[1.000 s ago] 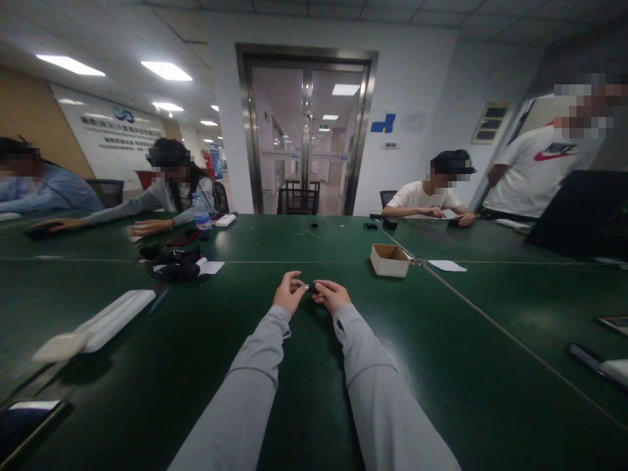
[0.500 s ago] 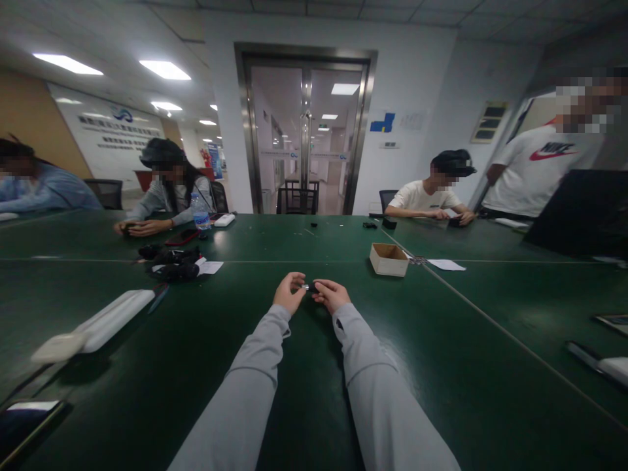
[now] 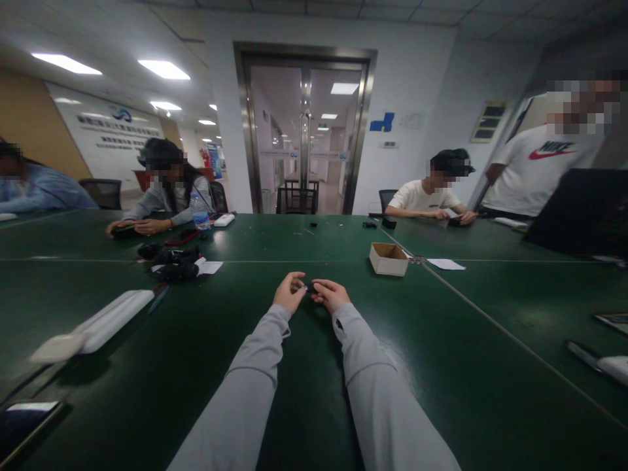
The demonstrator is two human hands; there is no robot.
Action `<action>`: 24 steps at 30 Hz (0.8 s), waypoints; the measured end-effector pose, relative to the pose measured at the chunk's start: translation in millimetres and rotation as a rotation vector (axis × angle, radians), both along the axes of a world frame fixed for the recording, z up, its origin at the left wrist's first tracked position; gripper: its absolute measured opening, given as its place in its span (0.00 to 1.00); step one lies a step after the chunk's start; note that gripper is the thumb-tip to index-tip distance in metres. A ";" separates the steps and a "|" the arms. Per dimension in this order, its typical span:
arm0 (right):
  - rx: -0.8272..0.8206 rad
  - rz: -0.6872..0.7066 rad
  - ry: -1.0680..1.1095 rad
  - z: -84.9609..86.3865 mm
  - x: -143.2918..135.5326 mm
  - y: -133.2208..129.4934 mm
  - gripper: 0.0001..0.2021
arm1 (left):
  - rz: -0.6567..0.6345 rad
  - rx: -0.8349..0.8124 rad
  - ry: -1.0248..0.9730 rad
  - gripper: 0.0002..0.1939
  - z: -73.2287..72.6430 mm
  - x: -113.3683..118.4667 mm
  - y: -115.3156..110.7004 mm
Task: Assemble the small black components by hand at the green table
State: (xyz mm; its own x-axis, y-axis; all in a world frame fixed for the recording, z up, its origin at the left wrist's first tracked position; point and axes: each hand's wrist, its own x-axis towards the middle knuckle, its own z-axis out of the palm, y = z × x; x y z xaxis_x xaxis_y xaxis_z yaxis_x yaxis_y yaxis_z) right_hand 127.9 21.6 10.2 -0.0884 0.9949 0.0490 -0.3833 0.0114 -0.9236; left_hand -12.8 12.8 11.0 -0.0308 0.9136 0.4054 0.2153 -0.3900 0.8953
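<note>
My left hand point(image 3: 289, 292) and my right hand point(image 3: 331, 296) meet over the green table, fingertips nearly touching. Between them is a small black piece with a silver end, which looks like a USB stick point(image 3: 310, 286). The right thumb and fingers pinch its black body. At the silver end, the left thumb and forefinger are closed on it, while the upper fingers curl loosely above. Fingers cover most of the stick, so its full shape is hidden.
An open cardboard box point(image 3: 388, 265) stands ahead to the right, papers point(image 3: 445, 264) beside it. Leftward lie a white power strip point(image 3: 115, 320), black gear point(image 3: 176, 265) and a phone point(image 3: 29, 425). A bottle point(image 3: 201, 212) stands farther back. Several people are around the table.
Less of the stick's silver end shows between my fingers now. My hands have hardly shifted. Across the table on the left, a person's hands have moved slightly apart.
</note>
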 end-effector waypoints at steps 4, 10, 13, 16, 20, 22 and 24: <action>0.007 0.004 0.002 -0.5 0.5 -0.4 0.06 | -0.007 -0.005 -0.027 0.19 2.1 -0.7 -1.5; 0.008 0.019 -0.010 -1.5 0.8 -1.1 0.06 | 0.010 -0.162 -0.006 0.13 4.5 -0.1 -4.0; 0.008 0.027 -0.010 -1.4 0.9 -0.8 0.06 | -0.029 -0.141 -0.041 0.15 5.8 0.7 -5.5; 0.016 0.050 -0.003 -1.8 0.9 -0.1 0.06 | -0.063 -0.146 -0.009 0.14 5.9 1.0 -6.1; 0.015 0.042 0.015 -2.6 0.6 0.4 0.06 | -0.117 -0.143 -0.031 0.14 5.6 1.4 -6.7; 0.011 0.041 0.017 -2.5 0.4 0.2 0.06 | -0.117 -0.150 -0.013 0.14 5.6 1.5 -6.7; 0.007 0.034 0.020 -2.2 0.3 -0.1 0.06 | -0.102 -0.132 0.010 0.15 5.2 1.4 -5.8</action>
